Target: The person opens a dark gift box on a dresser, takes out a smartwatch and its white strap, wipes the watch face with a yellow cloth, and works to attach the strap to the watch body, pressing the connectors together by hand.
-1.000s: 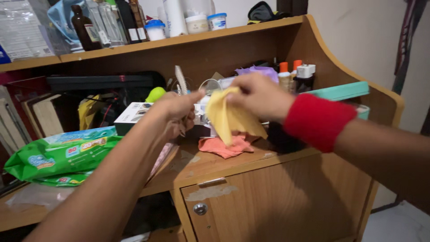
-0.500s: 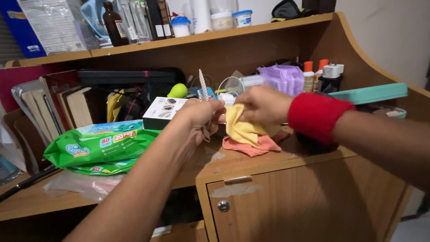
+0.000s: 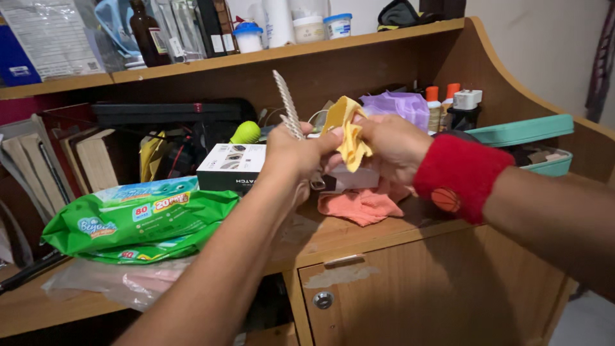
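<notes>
- My left hand [image 3: 296, 152] is closed around the lower end of a thin silvery metal strap [image 3: 286, 106], which looks like a watch band; the strap stands nearly upright from the fist, tipped a little toward 11 o'clock.
- My right hand [image 3: 389, 146] sits just at 3 o'clock of the left one, touching it, fingers pinched tight on a yellow cloth [image 3: 348, 131]. The cloth bunches up between the two hands, its folds hanging at about the centre of the view.
- A red wristband [image 3: 456, 174] wraps my right wrist, at 4 o'clock from that hand.
- Below both hands, toward 6 o'clock, an orange cloth [image 3: 362, 205] lies crumpled on the wooden desk [image 3: 384, 234].
- A white box [image 3: 232, 165] with a dark front lies on the desk just at 9 o'clock of my left hand; a yellow-green rounded object [image 3: 245, 132] stands behind it.
- Further out at 8 o'clock, a green pack of wipes [image 3: 138, 221] rests on the lower desk surface, with a clear plastic bag [image 3: 122, 282] under its near edge.
- At 2 o'clock from my hands, a purple cloth bundle [image 3: 397, 106] sits at the back of the desk, and beside it small bottles with orange caps [image 3: 442, 106].
- At 3 o'clock, a teal tray [image 3: 522, 131] lies near the desk's side panel.
- The upper shelf [image 3: 288, 51] at 12 o'clock carries bottles and jars, among them a brown glass bottle [image 3: 147, 35].
</notes>
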